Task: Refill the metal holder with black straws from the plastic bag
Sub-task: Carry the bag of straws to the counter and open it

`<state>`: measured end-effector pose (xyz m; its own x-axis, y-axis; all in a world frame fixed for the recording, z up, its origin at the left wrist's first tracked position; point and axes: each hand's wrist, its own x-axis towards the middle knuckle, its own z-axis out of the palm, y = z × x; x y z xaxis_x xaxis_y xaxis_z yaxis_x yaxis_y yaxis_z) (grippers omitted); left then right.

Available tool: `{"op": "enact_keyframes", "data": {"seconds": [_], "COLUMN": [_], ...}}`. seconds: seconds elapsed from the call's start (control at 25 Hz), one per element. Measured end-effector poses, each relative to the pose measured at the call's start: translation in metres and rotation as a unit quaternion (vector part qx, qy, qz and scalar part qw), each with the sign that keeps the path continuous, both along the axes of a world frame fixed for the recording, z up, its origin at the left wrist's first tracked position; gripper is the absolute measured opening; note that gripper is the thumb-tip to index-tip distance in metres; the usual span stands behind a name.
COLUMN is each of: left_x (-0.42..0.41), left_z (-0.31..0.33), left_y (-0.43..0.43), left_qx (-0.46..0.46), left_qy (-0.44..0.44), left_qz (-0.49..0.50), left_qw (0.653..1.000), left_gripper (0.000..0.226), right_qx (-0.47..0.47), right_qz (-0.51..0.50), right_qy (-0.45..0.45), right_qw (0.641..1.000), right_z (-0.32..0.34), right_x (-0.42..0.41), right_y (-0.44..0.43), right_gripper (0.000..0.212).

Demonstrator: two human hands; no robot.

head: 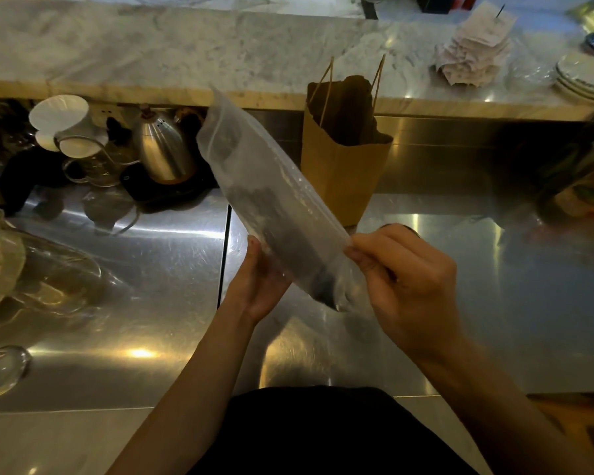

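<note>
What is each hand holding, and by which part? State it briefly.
Both hands hold the plastic bag at its lower end: the left hand grips its left side from beneath, the right hand pinches its right edge.

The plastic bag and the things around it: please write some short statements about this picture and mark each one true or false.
1. Both hands, the left hand and the right hand, hold the plastic bag. True.
2. The plastic bag lies flat. False: it is held tilted in the air above the steel counter.
3. A brown paper bag stands upright behind the plastic bag. True.
4. The metal kettle stands to the right of the paper bag. False: it stands to the left of it.
</note>
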<state>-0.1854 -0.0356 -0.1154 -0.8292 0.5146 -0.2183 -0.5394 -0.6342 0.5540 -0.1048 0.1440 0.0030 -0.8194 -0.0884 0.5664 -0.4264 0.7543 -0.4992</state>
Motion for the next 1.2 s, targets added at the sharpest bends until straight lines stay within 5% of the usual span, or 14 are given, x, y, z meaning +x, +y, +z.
{"op": "enact_keyframes", "data": {"seconds": [0.24, 0.52, 0.72, 0.96, 1.2], "left_x": [-0.002, -0.001, 0.003, 0.004, 0.01], "left_z": [-0.001, 0.0, 0.001, 0.011, 0.026], "left_y": [0.004, 0.002, -0.001, 0.0, 0.006], "left_qx": [0.017, 0.033, 0.001, 0.002, -0.077], "left_qy": [-0.002, 0.013, -0.001, -0.008, -0.017], "left_qz": [-0.011, -0.039, -0.023, -0.014, 0.059], "left_qw": [1.0, 0.999, 1.0, 1.0, 0.995], "left_gripper": [0.115, 0.111, 0.064, 0.05, 0.037], "right_qx": [0.032, -0.045, -0.129, -0.163, -0.375], "right_qz": [-0.002, 0.008, -0.042, -0.089, -0.123], "right_qy": [0.023, 0.011, -0.121, -0.181, -0.234], "right_qw": [0.999, 0.999, 0.983, 0.966, 0.888], "right_z": [0.001, 0.003, -0.004, -0.013, -0.036], "right_x": [0.003, 0.001, -0.007, -0.006, 0.005], "right_y": [-0.001, 0.003, 0.02, 0.038, 0.04], "right_gripper": [0.013, 0.016, 0.011, 0.016, 0.031]}}
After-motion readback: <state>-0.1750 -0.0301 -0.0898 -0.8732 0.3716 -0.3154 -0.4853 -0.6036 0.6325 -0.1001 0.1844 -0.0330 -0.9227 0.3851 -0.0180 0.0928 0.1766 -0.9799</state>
